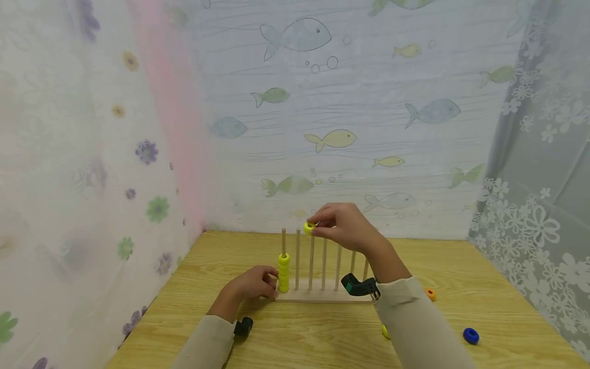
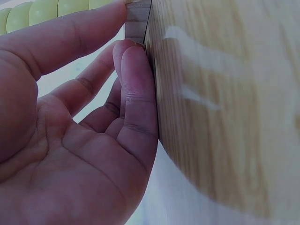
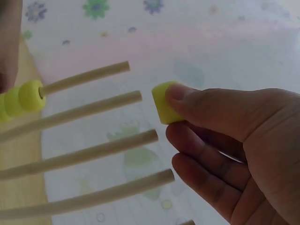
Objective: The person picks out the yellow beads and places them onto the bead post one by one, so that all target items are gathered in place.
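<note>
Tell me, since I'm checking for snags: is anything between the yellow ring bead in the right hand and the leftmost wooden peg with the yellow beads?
Nothing visible. The right hand pinches the yellow ring bead above the peg tops, right of the leftmost wooden peg, whose bare tip stands above the stacked yellow beads. Only the second wooden peg rises between them, below the bead.

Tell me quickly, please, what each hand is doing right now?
Left hand: open, fingers pressing the wooden peg rack base.
Right hand: pinching a small yellow plastic ring.

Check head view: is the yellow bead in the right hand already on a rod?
No, the right hand pinches the yellow bead level with the rod tips, not threaded on any rod.
</note>
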Demonstrator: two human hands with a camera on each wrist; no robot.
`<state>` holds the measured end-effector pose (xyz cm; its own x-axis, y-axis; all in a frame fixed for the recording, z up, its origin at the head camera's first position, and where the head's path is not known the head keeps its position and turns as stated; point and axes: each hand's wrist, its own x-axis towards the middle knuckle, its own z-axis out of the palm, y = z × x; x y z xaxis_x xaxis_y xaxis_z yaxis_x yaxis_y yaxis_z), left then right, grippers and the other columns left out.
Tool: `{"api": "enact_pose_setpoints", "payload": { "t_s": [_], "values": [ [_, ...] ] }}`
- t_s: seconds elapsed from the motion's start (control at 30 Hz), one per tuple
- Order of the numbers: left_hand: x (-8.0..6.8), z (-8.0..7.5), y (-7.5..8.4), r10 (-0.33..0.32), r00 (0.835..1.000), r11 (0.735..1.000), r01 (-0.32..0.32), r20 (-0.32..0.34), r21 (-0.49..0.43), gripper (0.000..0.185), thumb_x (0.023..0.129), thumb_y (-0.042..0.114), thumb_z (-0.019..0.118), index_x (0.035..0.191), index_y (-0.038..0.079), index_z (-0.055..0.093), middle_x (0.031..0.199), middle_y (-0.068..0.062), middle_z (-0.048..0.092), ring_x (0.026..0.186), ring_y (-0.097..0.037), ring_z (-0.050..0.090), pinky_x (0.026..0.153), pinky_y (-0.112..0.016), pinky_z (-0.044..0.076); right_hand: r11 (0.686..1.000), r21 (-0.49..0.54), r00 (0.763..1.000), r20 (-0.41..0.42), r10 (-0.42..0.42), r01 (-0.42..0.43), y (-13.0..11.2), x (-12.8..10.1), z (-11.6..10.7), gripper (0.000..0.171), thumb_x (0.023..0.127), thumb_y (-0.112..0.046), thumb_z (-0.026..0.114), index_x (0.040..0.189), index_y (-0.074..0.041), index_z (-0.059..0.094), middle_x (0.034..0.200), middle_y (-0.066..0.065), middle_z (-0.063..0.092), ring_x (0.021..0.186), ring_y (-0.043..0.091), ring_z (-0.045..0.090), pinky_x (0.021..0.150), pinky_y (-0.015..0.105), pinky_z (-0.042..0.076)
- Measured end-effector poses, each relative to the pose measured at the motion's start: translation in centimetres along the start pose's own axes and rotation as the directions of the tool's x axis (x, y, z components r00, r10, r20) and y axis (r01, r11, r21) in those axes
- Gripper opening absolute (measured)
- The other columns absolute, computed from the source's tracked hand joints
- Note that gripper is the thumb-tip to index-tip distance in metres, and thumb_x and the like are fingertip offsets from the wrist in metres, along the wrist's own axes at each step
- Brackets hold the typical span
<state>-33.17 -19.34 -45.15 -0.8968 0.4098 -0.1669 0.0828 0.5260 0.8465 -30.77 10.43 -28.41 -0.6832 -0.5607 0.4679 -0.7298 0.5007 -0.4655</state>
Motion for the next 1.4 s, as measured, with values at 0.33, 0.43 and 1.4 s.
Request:
{"api": "enact_pose_setpoints", "payload": {
  "t_s": [0.33, 0.43, 1.4],
  "values": [
    [0.1, 0.0, 0.0, -0.005, 1.000, 1.000, 0.005, 0.006, 0.007, 0.048, 0.085, 0.007, 0.082, 0.129, 0.004, 0.061, 0.103, -0.010, 0.067, 0.083, -0.020, 0.061, 0.069, -0.032, 0.051, 1.000, -0.002, 0.999, -0.030, -0.015, 0.014, -1.0, 1.3, 1.6, 0.020, 0.093, -0.020, 0.079, 0.113, -0.016, 0.081, 0.107, -0.005, 0.074, 0.086, 0.006, 0.069, 0.076, 0.026, 0.058],
    [0.2, 0.0, -0.1, -0.010, 1.000, 1.000, 0.010, 0.005, 0.000, 0.047, 0.085, 0.006, 0.083, 0.128, 0.004, 0.062, 0.102, -0.010, 0.067, 0.082, -0.020, 0.061, 0.069, -0.032, 0.051, 1.000, 0.000, 0.999, -0.033, -0.018, 0.018, -1.2, 1.6, 2.0, 0.021, 0.093, -0.020, 0.079, 0.113, -0.015, 0.081, 0.107, -0.004, 0.074, 0.088, 0.006, 0.070, 0.078, 0.024, 0.058],
    [-0.1, 0.0, 0.1, -0.005, 1.000, 1.000, 0.005, 0.025, 0.006, 0.049, 0.086, 0.006, 0.080, 0.130, 0.002, 0.060, 0.102, -0.009, 0.067, 0.082, -0.019, 0.062, 0.068, -0.031, 0.051, 1.000, 0.017, 0.999, -0.043, 0.017, -0.016, -1.9, 3.0, 3.8, 0.019, 0.094, -0.019, 0.078, 0.112, -0.013, 0.080, 0.106, -0.002, 0.075, 0.086, 0.004, 0.071, 0.075, 0.020, 0.058]
  ]
}}
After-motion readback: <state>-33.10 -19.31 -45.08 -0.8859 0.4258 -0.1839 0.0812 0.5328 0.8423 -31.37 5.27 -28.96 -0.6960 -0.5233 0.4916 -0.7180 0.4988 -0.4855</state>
